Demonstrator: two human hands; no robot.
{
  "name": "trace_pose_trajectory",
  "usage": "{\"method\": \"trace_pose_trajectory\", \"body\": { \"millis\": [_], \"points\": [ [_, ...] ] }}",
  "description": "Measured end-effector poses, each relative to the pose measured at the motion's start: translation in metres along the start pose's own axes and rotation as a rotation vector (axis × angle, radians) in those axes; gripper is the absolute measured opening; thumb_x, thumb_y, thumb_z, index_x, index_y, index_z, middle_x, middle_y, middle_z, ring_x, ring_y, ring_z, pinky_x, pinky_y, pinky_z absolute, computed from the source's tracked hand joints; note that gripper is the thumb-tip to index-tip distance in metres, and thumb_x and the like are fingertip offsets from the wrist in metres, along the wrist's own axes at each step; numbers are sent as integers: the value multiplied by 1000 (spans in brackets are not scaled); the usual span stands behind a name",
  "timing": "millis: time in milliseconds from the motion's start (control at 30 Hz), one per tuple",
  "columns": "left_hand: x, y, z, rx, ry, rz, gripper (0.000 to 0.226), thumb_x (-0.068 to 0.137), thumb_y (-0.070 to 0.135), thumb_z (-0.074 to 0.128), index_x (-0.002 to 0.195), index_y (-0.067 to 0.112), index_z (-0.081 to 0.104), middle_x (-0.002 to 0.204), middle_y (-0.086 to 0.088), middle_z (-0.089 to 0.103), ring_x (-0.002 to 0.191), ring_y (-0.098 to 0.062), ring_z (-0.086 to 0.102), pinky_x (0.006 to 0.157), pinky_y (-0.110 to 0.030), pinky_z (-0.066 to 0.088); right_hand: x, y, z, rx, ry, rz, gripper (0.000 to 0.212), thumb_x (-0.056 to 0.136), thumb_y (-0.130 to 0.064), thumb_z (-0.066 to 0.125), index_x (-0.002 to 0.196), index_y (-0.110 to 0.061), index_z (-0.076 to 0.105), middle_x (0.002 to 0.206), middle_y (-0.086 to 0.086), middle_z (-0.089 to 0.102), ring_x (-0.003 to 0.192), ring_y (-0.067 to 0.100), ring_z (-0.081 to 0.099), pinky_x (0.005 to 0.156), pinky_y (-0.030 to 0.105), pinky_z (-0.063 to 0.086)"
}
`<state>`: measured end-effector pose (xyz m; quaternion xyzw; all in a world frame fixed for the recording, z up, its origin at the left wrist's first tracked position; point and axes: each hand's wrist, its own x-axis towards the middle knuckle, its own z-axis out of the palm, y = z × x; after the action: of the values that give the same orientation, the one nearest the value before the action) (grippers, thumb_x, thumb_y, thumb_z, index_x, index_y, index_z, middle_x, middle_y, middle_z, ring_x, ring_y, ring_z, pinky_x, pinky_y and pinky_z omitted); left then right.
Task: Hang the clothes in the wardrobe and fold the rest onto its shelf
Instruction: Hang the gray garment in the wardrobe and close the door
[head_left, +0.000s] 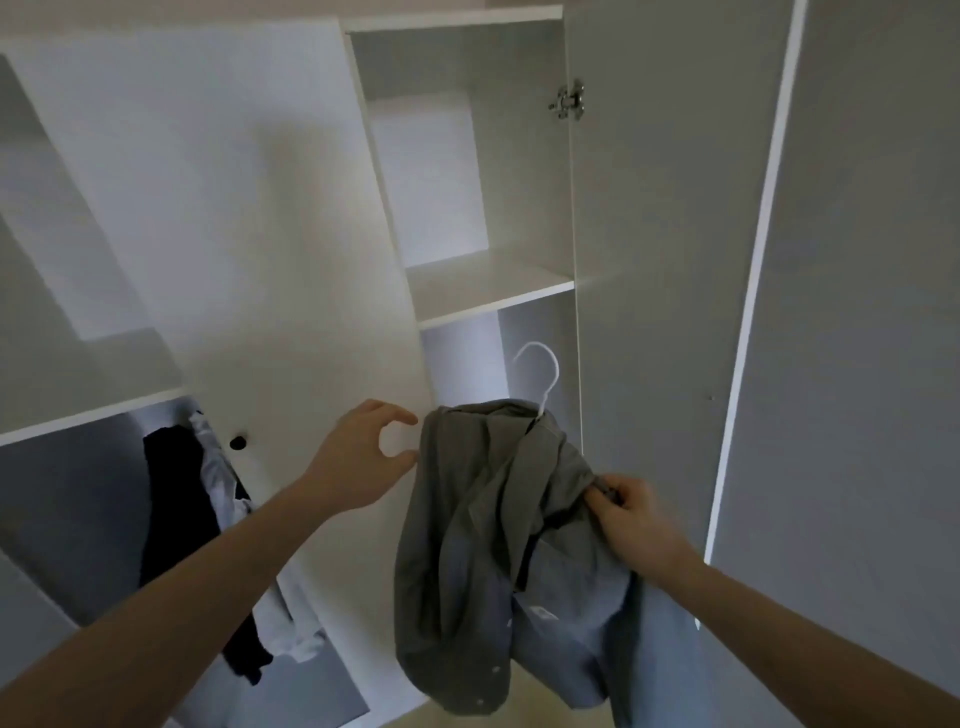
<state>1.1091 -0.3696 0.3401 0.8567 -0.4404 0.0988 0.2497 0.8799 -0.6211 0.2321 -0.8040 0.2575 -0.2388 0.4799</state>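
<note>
One grey shirt (493, 551) hangs on one white hanger (540, 379), its long axis running roughly top to bottom, slightly tilted. The hanger's hook points up toward the wardrobe shelf (493, 291) above it, and the shirt's hem trails down toward the floor. The shirt is bunched and folded over itself, so the hanger's shoulders are hidden beneath the cloth.

The right hand (636, 525) grips the shirt at its right edge, fingers curled and pinching a fold of grey fabric, with the hook above and to the left of that hand. The left hand (358, 457) is just to the left of the shirt, level with its collar. Its fingers and thumb are bent into a wide C shape, holding nothing, with the fingertips close to the edge of the cloth; whether they touch it cannot be told. Behind this hand stands a white wardrobe door (234, 234) with one dark knob (238, 442).

Further left of the left hand, in the neighbouring compartment, two garments hang side by side: one black (176, 499) and one white (228, 483).
</note>
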Motion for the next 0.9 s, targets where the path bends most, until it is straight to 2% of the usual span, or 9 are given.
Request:
{"method": "trace_pose_trajectory", "body": {
  "millis": [100, 200, 300, 400, 500, 633, 767, 833, 900],
  "points": [
    [29, -6, 4, 45, 2, 9, 38, 81, 31, 83, 117, 30, 69, 117, 13, 55, 110, -16, 60, 100, -31, 45, 25, 15, 7, 16, 30, 28, 36, 102, -24, 58, 76, 0, 64, 64, 17, 55, 62, 16, 51, 64, 33, 43],
    [61, -12, 4, 75, 25, -4, 41, 79, 28, 85, 117, 26, 70, 123, 4, 58, 114, -21, 60, 103, -34, 45, 60, 27, 15, -35, 62, 44, 38, 100, -23, 59, 64, -11, 58, 55, -2, 48, 55, 11, 45, 60, 32, 40],
    [96, -21, 0, 147, 55, -30, 47, 79, 27, 85, 122, 23, 67, 134, -3, 54, 125, -27, 55, 109, -42, 44, 102, 36, 28, -50, 66, 63, 42, 100, -24, 59, 59, -17, 51, 54, -5, 46, 53, 9, 43, 58, 31, 39],
    [134, -30, -4, 254, 94, -67, 59, 78, 28, 84, 132, 21, 62, 150, -9, 44, 135, -35, 46, 111, -49, 42, 152, 46, 48, -41, 19, 82, 40, 102, -25, 56, 65, -11, 54, 58, 5, 50, 54, 9, 44, 56, 27, 38],
    [163, -36, -10, 385, 116, -76, 72, 78, 29, 83, 143, 21, 52, 162, -12, 29, 144, -39, 34, 115, -53, 37, 187, 55, 67, 14, -18, 141, 39, 104, -26, 54, 82, 4, 65, 77, 24, 64, 65, 17, 54, 61, 29, 43],
    [204, -53, -11, 483, 112, -104, 90, 80, 35, 81, 156, 23, 35, 171, -9, 7, 156, -35, 10, 124, -53, 24, 236, 66, 87, 0, -19, 159, 34, 101, -26, 57, 78, -3, 66, 72, 11, 66, 67, 22, 60, 60, 30, 43],
    [231, -74, -8, 617, 147, -51, 104, 79, 39, 81, 163, 21, 21, 172, -9, -10, 158, -32, -10, 127, -54, 6, 282, 70, 103, -16, -61, 157, 35, 103, -25, 54, 74, -7, 63, 71, 11, 64, 65, 20, 57, 59, 29, 41],
    [240, -84, -6, 690, 158, -37, 112, 79, 47, 80, 165, 19, 14, 171, -10, -16, 157, -33, -16, 127, -57, 4, 305, 65, 112, -4, -70, 169, 39, 104, -23, 53, 66, -13, 55, 63, 4, 56, 61, 17, 53, 58, 29, 41],
    [247, -94, -3, 755, 149, -53, 122, 78, 58, 78, 165, 18, 3, 170, -11, -21, 156, -35, -19, 126, -61, 6, 325, 58, 122, -22, -77, 175, 38, 104, -23, 51, 68, -11, 58, 64, 3, 56, 61, 17, 53, 56, 27, 41]
  ]
}}
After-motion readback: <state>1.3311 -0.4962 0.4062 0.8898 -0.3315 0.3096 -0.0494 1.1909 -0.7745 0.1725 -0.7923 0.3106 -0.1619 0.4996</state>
